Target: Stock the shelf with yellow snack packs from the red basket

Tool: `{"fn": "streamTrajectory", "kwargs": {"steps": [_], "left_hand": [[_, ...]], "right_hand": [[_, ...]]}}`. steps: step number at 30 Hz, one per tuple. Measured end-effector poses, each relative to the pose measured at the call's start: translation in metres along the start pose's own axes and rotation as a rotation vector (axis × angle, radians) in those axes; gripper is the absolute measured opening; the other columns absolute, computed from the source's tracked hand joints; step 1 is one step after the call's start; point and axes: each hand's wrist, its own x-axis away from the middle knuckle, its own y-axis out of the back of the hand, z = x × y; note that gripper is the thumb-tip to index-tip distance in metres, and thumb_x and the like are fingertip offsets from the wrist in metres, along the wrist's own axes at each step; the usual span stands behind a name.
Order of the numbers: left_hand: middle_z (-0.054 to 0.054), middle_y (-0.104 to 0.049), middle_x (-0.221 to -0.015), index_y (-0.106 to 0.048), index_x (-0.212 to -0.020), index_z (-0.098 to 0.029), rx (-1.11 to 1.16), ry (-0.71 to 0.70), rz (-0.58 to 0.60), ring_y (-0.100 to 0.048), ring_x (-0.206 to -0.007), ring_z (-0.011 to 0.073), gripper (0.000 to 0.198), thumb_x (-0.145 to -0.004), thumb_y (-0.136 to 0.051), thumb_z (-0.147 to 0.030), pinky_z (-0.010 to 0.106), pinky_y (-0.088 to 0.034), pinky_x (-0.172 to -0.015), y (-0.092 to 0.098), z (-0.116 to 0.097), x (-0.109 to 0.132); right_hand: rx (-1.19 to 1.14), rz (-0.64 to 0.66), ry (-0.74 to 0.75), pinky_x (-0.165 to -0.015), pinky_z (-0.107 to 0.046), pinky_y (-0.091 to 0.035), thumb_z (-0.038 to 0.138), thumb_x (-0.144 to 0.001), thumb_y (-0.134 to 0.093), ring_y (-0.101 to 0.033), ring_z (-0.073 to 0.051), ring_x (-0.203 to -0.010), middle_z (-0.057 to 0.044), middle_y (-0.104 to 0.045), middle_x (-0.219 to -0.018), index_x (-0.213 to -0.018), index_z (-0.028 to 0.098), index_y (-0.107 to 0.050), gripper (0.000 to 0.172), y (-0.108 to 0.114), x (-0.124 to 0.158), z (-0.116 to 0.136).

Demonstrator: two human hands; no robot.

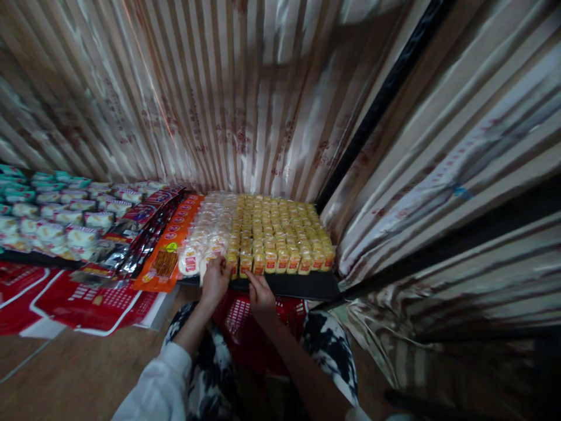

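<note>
My left hand (215, 282) is at the front of the display, where white wrapped packets (190, 261) meet small yellow wrapped packets (281, 257). Its fingers are bent and pressed together against the foremost packets. Whatever they pinch is hidden behind them. Beside it, my right hand (262, 297) reaches up to the front row of yellow packets. Its fingers are stretched out, the tips touching or almost touching the base of a packet. The yellow packets, with red labels in front, stand in tight rows on a black shelf (307, 286).
To the left lie an orange snack bag (169, 257), dark shiny packets (140, 228) and rows of white and green packets (70, 213). Red printed sheets (87, 304) hang below the shelf. Striped curtains (245, 105) close off the back, with a black pole (372, 123) on the right.
</note>
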Motion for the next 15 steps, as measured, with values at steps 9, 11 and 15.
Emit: {"fn": "streamTrajectory", "kwargs": {"steps": [9,11,15], "left_hand": [[0.008,-0.059,-0.089,-0.054,-0.100,-0.015,0.092,-0.018,-0.039,-0.056,-0.086,0.0207,0.025,-0.078,-0.051,-0.027,0.034,-0.046,-0.079,-0.014,0.000,-0.002],[0.008,-0.059,-0.090,-0.053,-0.101,-0.014,0.153,0.009,-0.041,-0.058,-0.081,0.0194,0.027,-0.077,-0.051,-0.027,0.033,-0.047,-0.075,-0.014,0.000,0.001],[0.005,-0.059,-0.082,-0.051,-0.094,-0.016,0.234,0.087,-0.051,-0.058,-0.069,0.0170,0.021,-0.078,-0.049,-0.028,0.031,-0.047,-0.067,-0.011,0.000,0.008]], "right_hand": [[-0.006,-0.018,-0.021,-0.091,-0.029,-0.045,0.018,-0.089,-0.031,-0.056,-0.017,-0.099,-0.008,-0.060,-0.106,-0.126,0.022,-0.051,0.043,0.000,0.001,0.002],[-0.014,-0.033,-0.024,-0.090,-0.030,-0.046,0.018,-0.089,-0.032,-0.057,-0.017,-0.100,-0.008,-0.061,-0.107,-0.125,0.022,-0.052,0.042,0.000,0.001,0.003],[-0.016,-0.022,-0.035,-0.091,-0.030,-0.045,0.018,-0.089,-0.031,-0.057,-0.017,-0.100,-0.008,-0.061,-0.106,-0.126,0.023,-0.052,0.042,0.000,0.002,0.004]]}}
